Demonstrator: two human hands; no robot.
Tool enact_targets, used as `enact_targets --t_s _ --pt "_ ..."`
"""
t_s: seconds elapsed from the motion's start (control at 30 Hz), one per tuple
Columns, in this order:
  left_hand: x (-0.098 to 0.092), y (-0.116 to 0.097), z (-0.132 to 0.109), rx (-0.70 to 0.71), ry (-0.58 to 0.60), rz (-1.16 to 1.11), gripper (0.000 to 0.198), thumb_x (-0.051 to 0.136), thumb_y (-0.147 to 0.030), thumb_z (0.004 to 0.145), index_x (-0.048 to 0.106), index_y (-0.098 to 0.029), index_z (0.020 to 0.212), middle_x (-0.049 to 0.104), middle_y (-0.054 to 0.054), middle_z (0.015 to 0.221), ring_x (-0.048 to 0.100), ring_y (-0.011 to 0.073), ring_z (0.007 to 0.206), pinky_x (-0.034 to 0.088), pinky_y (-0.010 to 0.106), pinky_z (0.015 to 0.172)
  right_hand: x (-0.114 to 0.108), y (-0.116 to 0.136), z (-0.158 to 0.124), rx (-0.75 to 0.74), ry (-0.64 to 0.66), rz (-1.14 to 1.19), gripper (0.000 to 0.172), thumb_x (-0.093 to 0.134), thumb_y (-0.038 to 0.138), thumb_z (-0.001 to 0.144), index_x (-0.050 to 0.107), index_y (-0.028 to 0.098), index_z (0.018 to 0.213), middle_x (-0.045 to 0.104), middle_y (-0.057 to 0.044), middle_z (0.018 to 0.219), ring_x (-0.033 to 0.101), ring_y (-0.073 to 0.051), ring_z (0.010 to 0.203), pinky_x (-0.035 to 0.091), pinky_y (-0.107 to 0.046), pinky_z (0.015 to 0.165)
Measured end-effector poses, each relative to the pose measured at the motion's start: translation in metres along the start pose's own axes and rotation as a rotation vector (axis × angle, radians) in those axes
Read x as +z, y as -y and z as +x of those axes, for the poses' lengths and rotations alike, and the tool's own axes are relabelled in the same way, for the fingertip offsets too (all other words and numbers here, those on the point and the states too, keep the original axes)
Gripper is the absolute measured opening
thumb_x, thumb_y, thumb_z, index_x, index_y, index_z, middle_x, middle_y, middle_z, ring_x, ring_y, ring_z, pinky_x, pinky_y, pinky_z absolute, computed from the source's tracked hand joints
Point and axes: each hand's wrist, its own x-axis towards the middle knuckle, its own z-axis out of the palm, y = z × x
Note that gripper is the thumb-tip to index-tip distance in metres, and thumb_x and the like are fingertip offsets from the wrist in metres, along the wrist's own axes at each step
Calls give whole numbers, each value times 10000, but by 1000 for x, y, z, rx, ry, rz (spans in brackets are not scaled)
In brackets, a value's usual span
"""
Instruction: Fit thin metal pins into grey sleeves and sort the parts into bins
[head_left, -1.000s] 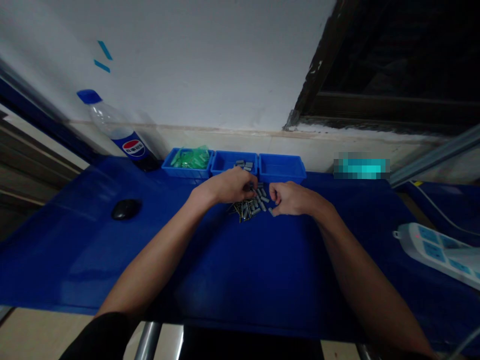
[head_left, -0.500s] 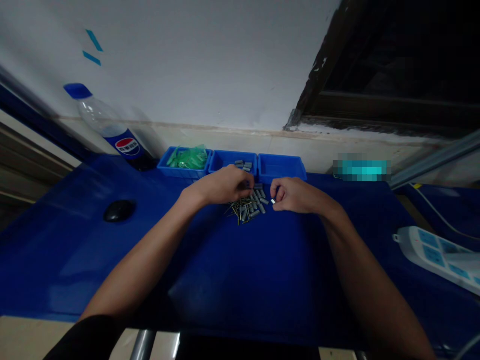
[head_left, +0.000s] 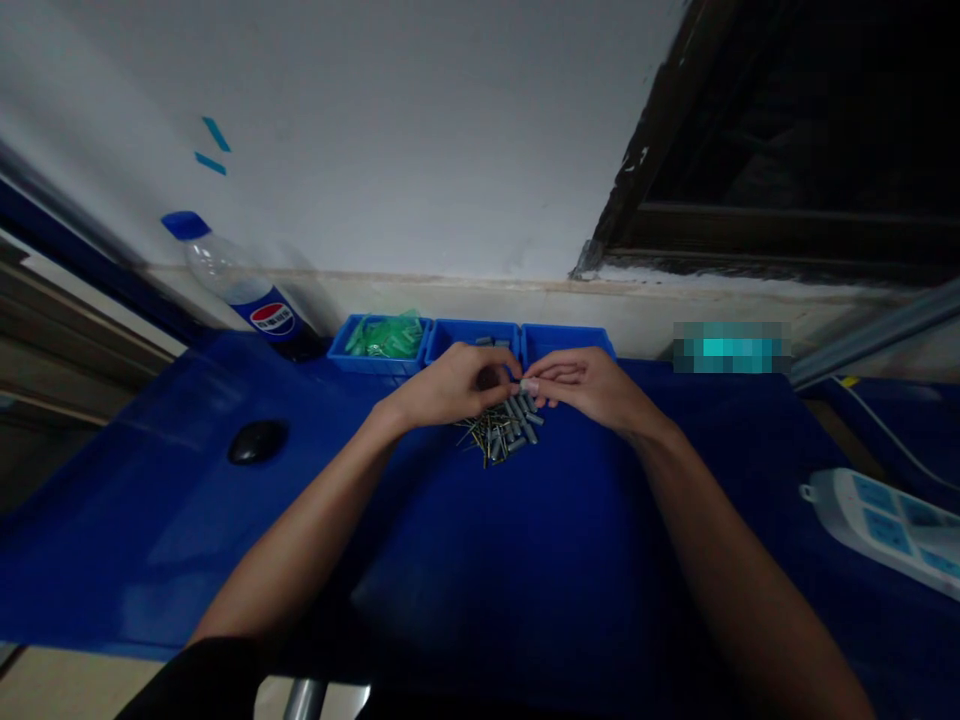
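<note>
My left hand and my right hand meet fingertip to fingertip over a small pile. The thumb and forefinger of my right hand pinch a small grey cylinder, mostly covered by the fingers. My left hand's fingers are pinched together against its near end; whatever they hold is too small to make out. Below lie several loose grey cylinders and, to their left, a heap of thin brass-coloured pins, partly under my left hand.
Behind my hands stand three blue bins: the left bin holds a green plastic bag, the middle bin grey cylinders. A cola bottle and black mouse are left; a white power strip lies right.
My right hand has moved left with the small cylinder, and the fingertips of both hands have come together. My left hand has lifted off the pile. The camera view has shifted slightly.
</note>
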Motion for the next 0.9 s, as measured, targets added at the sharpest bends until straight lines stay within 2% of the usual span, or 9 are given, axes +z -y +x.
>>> enact_targets --t_s 0.17,0.27,0.37,0.43,0.5,0.63,0.77,0.9 --pt "5 6 1 -68 -118 -328 298 715 -283 904 683 -134 1160 808 76 903 774 176 835 607 280 780 8 -3 3 33 -124 160 296 887 410 754 710 228 906 810 -70 844 792 -255 874 633 -419 817" --pt "9 8 2 -68 -199 -374 225 742 -259 860 707 -135 1043 807 89 922 786 184 858 626 287 805 14 -6 5 54 -92 201 325 872 441 772 678 233 930 828 -84 920 799 -270 957 636 -427 872" --pt "8 12 4 -67 -256 -362 191 745 -250 838 734 -131 987 806 91 898 782 180 822 630 279 776 16 -8 6 55 -67 174 313 826 446 813 665 234 978 830 -93 955 802 -268 950 635 -421 858" --pt "7 17 4 -96 -311 -320 196 760 -244 813 750 -124 968 807 94 871 782 186 805 635 282 766 12 -9 5 50 -65 69 292 797 426 835 661 230 1004 820 -86 907 800 -257 871 629 -410 804" --pt "5 25 4 -150 -394 -238 198 768 -238 797 765 -116 952 817 106 891 788 199 816 643 294 778 5 -10 3 43 -37 -140 233 784 369 835 673 220 974 800 -74 840 783 -248 794 608 -395 745" --pt "6 39 4 -246 -508 -38 194 727 -205 821 802 -103 967 831 131 952 801 223 851 657 335 825 -9 -11 -7 57 85 -575 156 791 225 761 700 197 885 784 -69 797 753 -247 752 552 -373 692" --pt "7 42 4 -256 -474 95 241 680 -169 857 832 -103 1032 835 149 992 809 242 871 651 368 848 -10 -14 -11 99 164 -701 215 805 213 740 711 186 932 794 -64 799 736 -232 728 521 -356 672" --pt "5 33 3 -196 -445 208 277 654 -190 898 836 -117 1094 838 141 1012 807 238 863 637 365 849 -5 -20 -9 110 207 -718 261 845 256 724 710 182 935 796 -55 795 725 -220 705 500 -340 643"
